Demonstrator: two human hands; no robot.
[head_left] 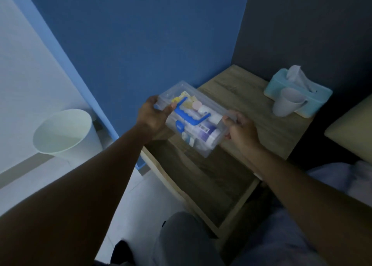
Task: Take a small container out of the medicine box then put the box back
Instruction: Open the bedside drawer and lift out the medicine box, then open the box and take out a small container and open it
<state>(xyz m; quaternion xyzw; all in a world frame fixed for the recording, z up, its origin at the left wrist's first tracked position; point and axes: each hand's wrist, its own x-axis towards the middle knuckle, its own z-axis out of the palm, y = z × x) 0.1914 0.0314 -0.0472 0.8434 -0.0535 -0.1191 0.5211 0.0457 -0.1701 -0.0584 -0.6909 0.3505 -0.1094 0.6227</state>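
while the medicine box (193, 120) is held in the air above the open drawer (203, 177) of the wooden nightstand (253, 112), each hand grips one short end. the left hand (154, 117) is closed around the far-left end, thumb on the lid beside the blue handle (191, 114). the right hand (240, 129) is closed on the near-right end, fingers curled under the rim. the box is clear plastic, lid shut, tilted with its right end lower. through the wall a purple-and-white bottle (208, 134) lies on its side; smaller white and pink items sit behind the handle, too blurred to identify. on the nightstand top, a grey cup (285, 102) leans against a light-blue tissue box (298, 93). a white bin (64, 133) stands on the floor at left.
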